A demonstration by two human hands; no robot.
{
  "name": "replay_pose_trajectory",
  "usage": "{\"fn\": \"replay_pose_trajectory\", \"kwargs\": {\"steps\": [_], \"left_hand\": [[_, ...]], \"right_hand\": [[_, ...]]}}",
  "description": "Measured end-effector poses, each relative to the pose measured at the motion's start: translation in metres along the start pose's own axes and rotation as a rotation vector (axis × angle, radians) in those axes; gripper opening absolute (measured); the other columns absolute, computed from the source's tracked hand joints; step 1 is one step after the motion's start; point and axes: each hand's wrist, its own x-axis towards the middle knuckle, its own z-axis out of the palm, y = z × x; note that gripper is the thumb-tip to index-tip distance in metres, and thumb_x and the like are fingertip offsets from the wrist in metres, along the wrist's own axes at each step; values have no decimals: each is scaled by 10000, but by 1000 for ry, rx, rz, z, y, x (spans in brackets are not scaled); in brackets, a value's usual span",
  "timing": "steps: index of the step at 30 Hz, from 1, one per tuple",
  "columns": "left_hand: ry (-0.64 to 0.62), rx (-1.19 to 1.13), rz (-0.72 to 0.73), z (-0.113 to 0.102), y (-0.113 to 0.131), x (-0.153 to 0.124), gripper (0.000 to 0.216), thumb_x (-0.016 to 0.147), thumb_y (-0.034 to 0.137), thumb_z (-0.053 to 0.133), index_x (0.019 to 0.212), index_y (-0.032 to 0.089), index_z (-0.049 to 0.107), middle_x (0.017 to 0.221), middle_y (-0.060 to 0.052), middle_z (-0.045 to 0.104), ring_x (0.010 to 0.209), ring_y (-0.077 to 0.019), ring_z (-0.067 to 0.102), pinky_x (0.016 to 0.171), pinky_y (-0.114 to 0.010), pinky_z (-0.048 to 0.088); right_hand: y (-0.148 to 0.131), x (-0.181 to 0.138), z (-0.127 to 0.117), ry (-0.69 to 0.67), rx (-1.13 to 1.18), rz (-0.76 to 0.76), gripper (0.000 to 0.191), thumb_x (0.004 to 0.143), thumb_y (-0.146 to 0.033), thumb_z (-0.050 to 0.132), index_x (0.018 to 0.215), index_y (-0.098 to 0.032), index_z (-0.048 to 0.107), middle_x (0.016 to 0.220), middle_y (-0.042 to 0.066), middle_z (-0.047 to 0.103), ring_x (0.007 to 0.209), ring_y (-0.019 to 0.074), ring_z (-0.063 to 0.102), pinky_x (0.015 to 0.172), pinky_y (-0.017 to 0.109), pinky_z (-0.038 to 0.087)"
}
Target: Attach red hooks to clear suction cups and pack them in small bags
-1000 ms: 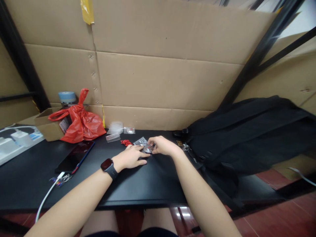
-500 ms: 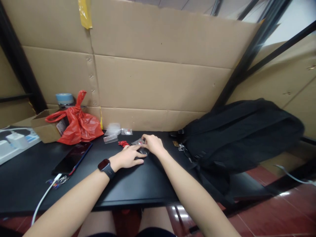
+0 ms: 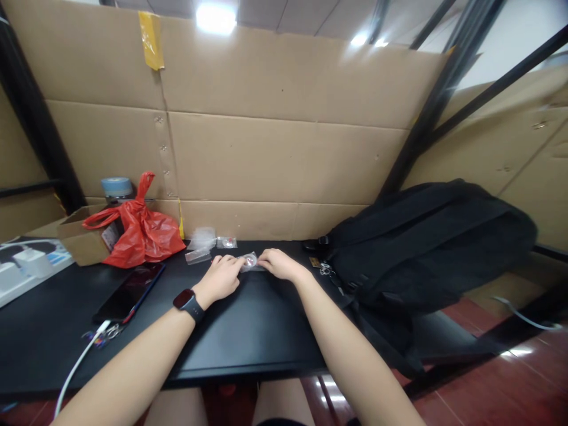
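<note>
Both hands meet at the back middle of the black desk [image 3: 248, 331]. My left hand [image 3: 220, 277], with a dark smartwatch [image 3: 189, 303] on the wrist, has its fingers curled down onto one end of a small clear plastic bag [image 3: 250, 261] with something red and round inside. From the other side my right hand [image 3: 276, 264] pinches the same bag. The bag lies low on the desk between the two sets of fingertips.
Two more small clear bags [image 3: 204, 239] lie by the cardboard wall [image 3: 284, 160]. A red plastic bag [image 3: 141, 232] and a cardboard box [image 3: 82, 239] sit at left. A phone [image 3: 129, 291], a white cable [image 3: 80, 361] and a black backpack [image 3: 426, 248] are nearby.
Both hands shifted slightly toward the wall with the bag. The left hand's fingers, stretched flat before, now curl over the bag and cover the red bits seen earlier. The camera tilted up.
</note>
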Motion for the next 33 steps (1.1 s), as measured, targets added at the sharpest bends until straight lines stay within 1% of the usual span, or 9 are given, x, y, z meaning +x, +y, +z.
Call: {"fn": "replay_pose_trajectory", "kwargs": {"steps": [3,8,11,16,20,24,26,29,33], "left_hand": [[57,29,-35,1,1,3,349,826,147,501,1170,196,535,1103,-111,659,1082,-287,549,892,-410,387],[42,29,-59,7,2,7,218,808,263,553,1007,210,623,1050,-97,678,1107,-306,517,929,-449,349],[22,5,-76,11,2,7,301,778,284,559,1062,230,641,1105,-90,680,1170,-309,481,972,-467,320],[3,-51,-115,16,-1,7,349,788,306,568,1124,240,636,1189,-87,670,1280,-332,421,1008,-493,292],[4,-110,-173,16,-4,8,222,845,338,552,1020,250,658,1151,-64,688,1290,-329,422,1016,-510,277],[14,-151,-208,13,-3,7,179,792,380,642,920,259,677,1171,-42,674,1275,-332,409,1003,-518,282],[24,-168,-208,11,-1,7,144,815,366,619,856,248,689,1174,-40,670,1246,-316,422,992,-503,294],[49,-199,-267,10,2,10,216,864,304,528,750,224,693,1140,-34,679,1182,-290,463,960,-480,316],[70,-229,-381,9,4,11,276,868,283,488,681,210,678,1083,-28,688,1135,-285,484,910,-462,335]], "right_hand": [[6,0,3,26,9,-1,387,763,50,507,965,-189,734,978,59,708,939,177,632,839,234,432],[15,1,7,39,36,30,486,676,111,502,973,-203,725,956,32,713,906,157,638,805,220,435],[18,2,9,51,65,70,413,692,82,571,937,-208,734,931,23,720,884,157,640,797,227,437],[15,4,8,80,157,3,223,721,-45,706,878,-197,748,856,13,741,800,154,658,769,230,442],[12,2,4,73,144,15,100,776,-133,692,801,-201,762,803,18,746,761,161,659,735,237,433],[12,1,1,69,197,57,112,827,-219,656,829,-185,763,795,29,739,704,158,630,679,248,424],[15,1,0,45,260,60,132,839,-249,648,847,-176,757,806,30,731,704,155,621,676,251,431],[18,1,1,38,281,41,113,833,-233,651,816,-168,743,936,55,713,845,171,625,780,272,451],[12,1,7,4,130,86,181,895,-274,579,821,-194,725,1163,79,626,1099,237,525,930,384,403]]}}
